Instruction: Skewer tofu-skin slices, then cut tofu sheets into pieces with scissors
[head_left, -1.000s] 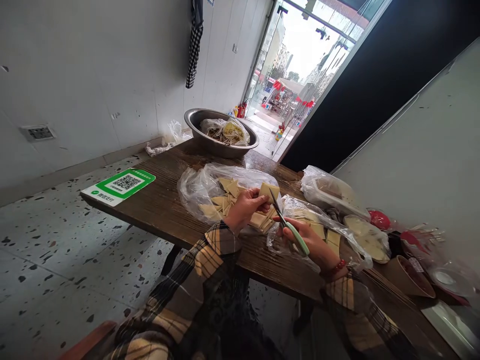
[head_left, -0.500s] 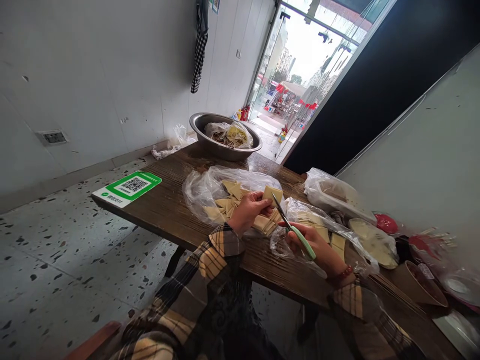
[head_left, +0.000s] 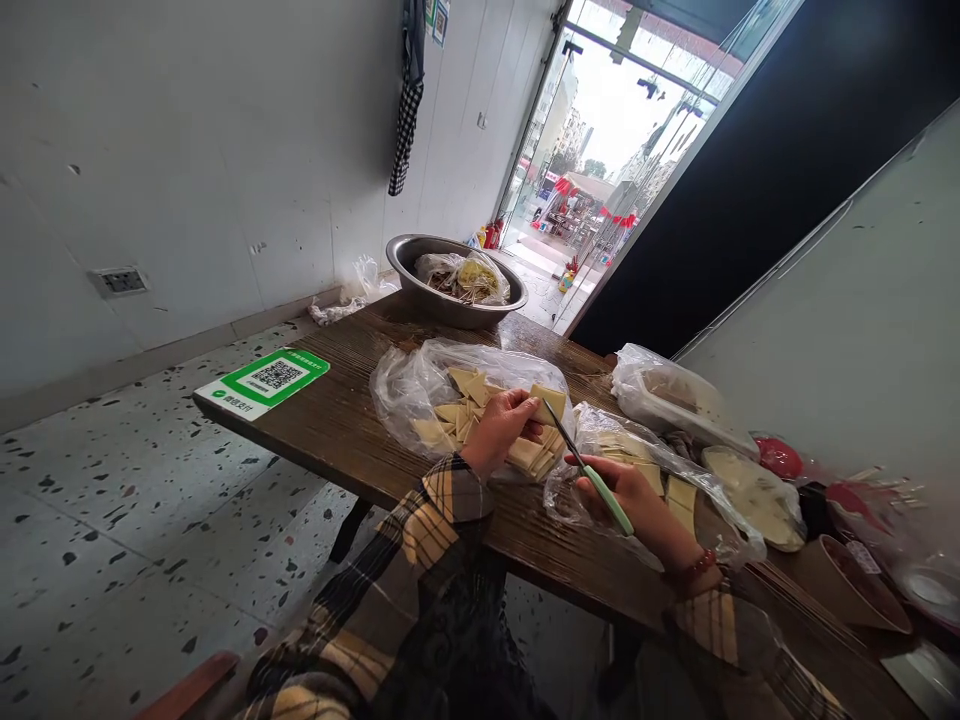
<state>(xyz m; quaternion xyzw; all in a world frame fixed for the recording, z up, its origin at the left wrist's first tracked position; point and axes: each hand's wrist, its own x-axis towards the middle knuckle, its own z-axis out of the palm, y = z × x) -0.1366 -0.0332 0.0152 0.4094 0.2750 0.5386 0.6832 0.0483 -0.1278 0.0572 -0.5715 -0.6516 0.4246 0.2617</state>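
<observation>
My left hand [head_left: 501, 425] pinches a pale yellow square sheet of tofu skin [head_left: 549, 403] by its left side, above the table. In my right hand [head_left: 626, 497] are scissors with light green handles [head_left: 609, 500], their blades reaching up to the held sheet. Below my left hand, a clear plastic bag [head_left: 397, 385] lies spread with cut triangles [head_left: 451, 412] and a stack of pale pieces [head_left: 534, 455] on it. Beyond my right hand, a second plastic bag [head_left: 720, 495] holds more pale sheets [head_left: 681, 500].
A metal basin [head_left: 450, 312] with bagged skewers stands at the table's far end. A green QR card [head_left: 262, 382] lies at the left corner. Along the right are a bagged tray [head_left: 690, 400], a brown paper bowl [head_left: 851, 585] and a red object [head_left: 778, 456].
The scissor handles have come closer together, with the blades at the sheet. My view has shifted slightly, so everything sits a little lower and further right.
</observation>
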